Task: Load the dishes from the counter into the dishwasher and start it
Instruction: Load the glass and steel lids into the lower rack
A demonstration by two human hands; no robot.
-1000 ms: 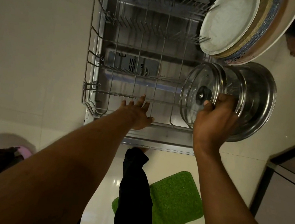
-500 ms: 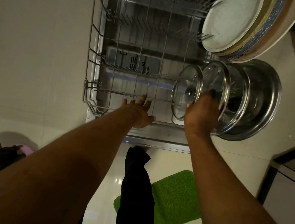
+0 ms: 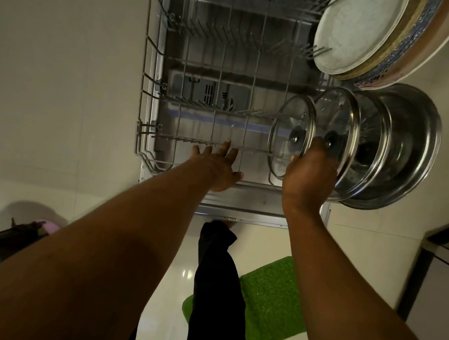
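Right grip [image 3: 309,176] curls round a glass lid [image 3: 287,126] standing on edge in the dishwasher rack [image 3: 182,139]. Left grip [image 3: 215,166] is spread, empty. Released crooked, the lid may topple against neighbouring lids [image 3: 335,118].

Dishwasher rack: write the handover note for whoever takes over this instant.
Left hand: open, fingers spread over the front edge of the rack.
Right hand: grips the front glass lid, which stands on edge at the rack's right side.
To its right: more lids, a steel pan; plates stand at the right rear.
Done: those are loaded.
Left: release the lid, fetch anything left on the counter (out of view), push in the rack, shut the door, start.
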